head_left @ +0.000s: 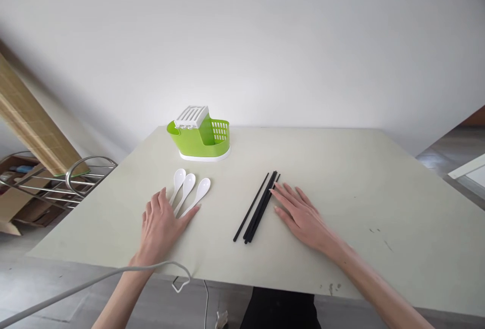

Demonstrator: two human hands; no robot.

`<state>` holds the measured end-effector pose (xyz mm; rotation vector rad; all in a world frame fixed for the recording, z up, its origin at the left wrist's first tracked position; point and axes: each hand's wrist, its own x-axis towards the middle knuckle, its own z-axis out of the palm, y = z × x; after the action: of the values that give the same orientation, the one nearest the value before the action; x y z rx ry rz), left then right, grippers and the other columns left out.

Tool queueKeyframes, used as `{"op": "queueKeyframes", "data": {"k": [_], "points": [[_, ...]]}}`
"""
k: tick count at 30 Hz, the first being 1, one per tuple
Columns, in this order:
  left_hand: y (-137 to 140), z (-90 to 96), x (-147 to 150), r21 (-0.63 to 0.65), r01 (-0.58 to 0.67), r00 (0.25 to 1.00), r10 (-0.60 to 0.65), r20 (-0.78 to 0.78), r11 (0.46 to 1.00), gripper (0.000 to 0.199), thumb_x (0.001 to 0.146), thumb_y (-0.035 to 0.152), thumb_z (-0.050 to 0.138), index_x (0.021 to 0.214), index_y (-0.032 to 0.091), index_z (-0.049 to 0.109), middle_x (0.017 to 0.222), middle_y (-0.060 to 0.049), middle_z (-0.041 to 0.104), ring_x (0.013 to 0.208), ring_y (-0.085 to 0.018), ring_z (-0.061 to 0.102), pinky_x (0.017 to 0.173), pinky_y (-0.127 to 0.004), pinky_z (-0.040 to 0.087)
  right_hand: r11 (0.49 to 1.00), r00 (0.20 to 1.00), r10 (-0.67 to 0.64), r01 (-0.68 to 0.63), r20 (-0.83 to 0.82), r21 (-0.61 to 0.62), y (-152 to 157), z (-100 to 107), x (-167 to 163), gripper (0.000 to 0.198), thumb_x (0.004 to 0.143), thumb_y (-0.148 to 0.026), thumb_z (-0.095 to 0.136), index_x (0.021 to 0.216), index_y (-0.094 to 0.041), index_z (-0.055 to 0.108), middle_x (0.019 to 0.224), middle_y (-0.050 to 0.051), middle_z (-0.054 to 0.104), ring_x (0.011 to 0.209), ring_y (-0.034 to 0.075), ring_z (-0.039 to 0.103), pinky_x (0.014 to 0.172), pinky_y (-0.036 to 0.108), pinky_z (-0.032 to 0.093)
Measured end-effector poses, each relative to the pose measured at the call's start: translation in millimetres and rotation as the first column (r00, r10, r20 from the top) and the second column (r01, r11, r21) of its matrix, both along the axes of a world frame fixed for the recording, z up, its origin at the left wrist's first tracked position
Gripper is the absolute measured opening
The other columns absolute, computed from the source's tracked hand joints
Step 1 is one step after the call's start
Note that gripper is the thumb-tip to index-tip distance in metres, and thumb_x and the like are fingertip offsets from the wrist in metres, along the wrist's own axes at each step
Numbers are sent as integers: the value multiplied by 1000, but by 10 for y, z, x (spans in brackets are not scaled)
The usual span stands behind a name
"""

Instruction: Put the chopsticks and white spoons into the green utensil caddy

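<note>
Three white spoons [189, 183] lie fanned out on the left half of the table, bowls pointing away from me. My left hand [161, 223] rests at their handle ends with thumb and fingers apart, and it covers part of the handles. Several black chopsticks [258, 213] lie roughly side by side near the middle, one a little apart on the left. Flat on the table to their right is my right hand [301, 215], fingers stretched out and fingertips at the chopsticks' upper part. Neither hand is gripping anything.
A green utensil holder [193, 142] with a white slotted top and white base stands at the back left. A grey cable [94, 281] crosses in front of my left wrist. Left of the table are a metal rack [91, 177], a cardboard box [22, 197] and a long tan board [34, 111].
</note>
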<state>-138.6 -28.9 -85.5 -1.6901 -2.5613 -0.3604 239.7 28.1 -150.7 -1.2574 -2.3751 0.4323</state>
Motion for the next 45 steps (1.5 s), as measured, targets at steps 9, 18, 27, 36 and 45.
{"op": "queueKeyframes", "data": {"k": [9,18,27,36,45], "points": [[115,113,-28,-205,56,987,-85,-137,977,54,102,58,38,118,12,61,121,-23,69,105,-36,72,88,-44,55,995,997,-73,72,-3,-64,-182,-20,106,70,111,-57,34,173,-38,6,177,-4,21,163,27,22,130,52,33],[165,294,150,-332,136,960,-207,-187,933,41,112,36,22,110,14,57,107,-20,73,92,-32,76,71,-38,51,942,942,-335,335,26,6,-541,-209,1059,71,109,-58,38,172,-36,14,175,3,30,156,32,40,119,51,49],[250,531,1922,-355,513,810,-577,-99,781,36,114,38,25,115,16,53,101,-13,69,87,-30,76,70,-37,53,831,831,-555,556,-41,3,-571,-239,1442,69,108,-61,36,167,-25,32,170,7,41,155,32,41,123,55,43],[370,290,2823,-419,570,755,-651,-72,707,34,112,33,34,118,11,59,103,-17,71,92,-32,77,73,-39,57,820,822,-564,568,-80,62,-510,-218,1399,61,108,-52,38,162,-25,42,164,9,50,155,30,42,124,53,42],[420,204,3011,-447,560,742,-662,-103,697,37,112,37,35,119,10,60,107,-17,70,89,-30,76,71,-38,57,822,822,-551,564,-145,75,-472,-178,1387,58,108,-49,40,158,-22,47,160,12,54,153,30,44,123,53,41]]}}
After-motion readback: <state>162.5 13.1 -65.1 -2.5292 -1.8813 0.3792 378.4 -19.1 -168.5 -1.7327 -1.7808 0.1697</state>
